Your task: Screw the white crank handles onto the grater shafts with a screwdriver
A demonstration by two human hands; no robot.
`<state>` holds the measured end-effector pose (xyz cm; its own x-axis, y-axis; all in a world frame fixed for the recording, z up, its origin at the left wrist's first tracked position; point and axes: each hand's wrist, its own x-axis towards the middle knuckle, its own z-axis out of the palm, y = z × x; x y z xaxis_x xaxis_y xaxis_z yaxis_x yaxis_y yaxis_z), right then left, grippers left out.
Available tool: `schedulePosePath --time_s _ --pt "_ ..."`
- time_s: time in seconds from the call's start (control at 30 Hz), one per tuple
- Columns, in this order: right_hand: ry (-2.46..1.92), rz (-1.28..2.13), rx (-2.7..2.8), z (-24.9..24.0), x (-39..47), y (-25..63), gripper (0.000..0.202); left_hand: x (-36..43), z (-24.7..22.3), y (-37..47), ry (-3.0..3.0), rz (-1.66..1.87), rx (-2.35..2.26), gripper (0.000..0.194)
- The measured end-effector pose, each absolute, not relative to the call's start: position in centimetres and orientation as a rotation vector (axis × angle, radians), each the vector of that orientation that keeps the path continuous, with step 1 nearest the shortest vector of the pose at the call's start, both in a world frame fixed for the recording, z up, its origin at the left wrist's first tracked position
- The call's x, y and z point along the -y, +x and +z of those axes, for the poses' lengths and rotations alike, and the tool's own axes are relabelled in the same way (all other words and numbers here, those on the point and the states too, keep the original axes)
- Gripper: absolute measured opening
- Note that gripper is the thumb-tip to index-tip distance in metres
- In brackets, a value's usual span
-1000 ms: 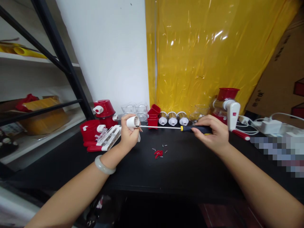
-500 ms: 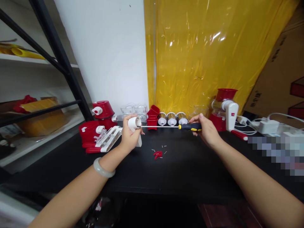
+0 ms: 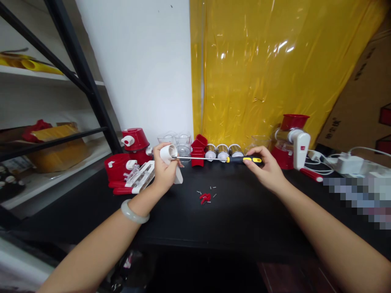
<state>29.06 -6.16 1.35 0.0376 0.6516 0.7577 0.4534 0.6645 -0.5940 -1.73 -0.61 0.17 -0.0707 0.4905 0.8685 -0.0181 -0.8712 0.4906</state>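
Observation:
My left hand (image 3: 165, 169) is wrapped round a white plastic part (image 3: 167, 154) with a round open end and a flat arm hanging below it. My right hand (image 3: 269, 169) grips the black-and-yellow handle of a long screwdriver (image 3: 236, 160). Its thin metal shaft runs level to the left, and the tip goes into the white part's round opening; what it meets inside is hidden. Below, on the black table (image 3: 238, 228), small red pieces (image 3: 205, 198) lie in a pile with several small metal pins (image 3: 214, 195) scattered around.
Red housings (image 3: 134, 140) and white handles (image 3: 142, 179) stand at the left. Clear cups (image 3: 183, 142), red parts (image 3: 198, 150) and three metal drums (image 3: 222, 152) line the back. An assembled red-and-white grinder (image 3: 291, 142) and white cables (image 3: 317, 162) are at the right.
My right-hand fingers, loosely spread round the screwdriver handle before, now pinch it, and the handle has turned. The white part is slightly tilted. The whole view has shifted a little.

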Motion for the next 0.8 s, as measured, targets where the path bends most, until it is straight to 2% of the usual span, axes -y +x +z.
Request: schedulePosePath --time_s 0.2,0.5,0.8 --pt "-0.838 0.340 1.452 1.3 6.0 29.4 0.045 0.8 0.0 -1.4 1.929 1.960 -0.452 0.047" --pt "-0.823 0.457 1.466 1.2 5.8 29.9 0.038 0.6 -0.3 -1.6 1.967 2.118 -0.568 0.047" --pt "-0.801 0.489 1.475 1.2 5.8 30.1 0.035 0.8 -0.1 -1.3 1.980 2.050 -0.419 0.048"
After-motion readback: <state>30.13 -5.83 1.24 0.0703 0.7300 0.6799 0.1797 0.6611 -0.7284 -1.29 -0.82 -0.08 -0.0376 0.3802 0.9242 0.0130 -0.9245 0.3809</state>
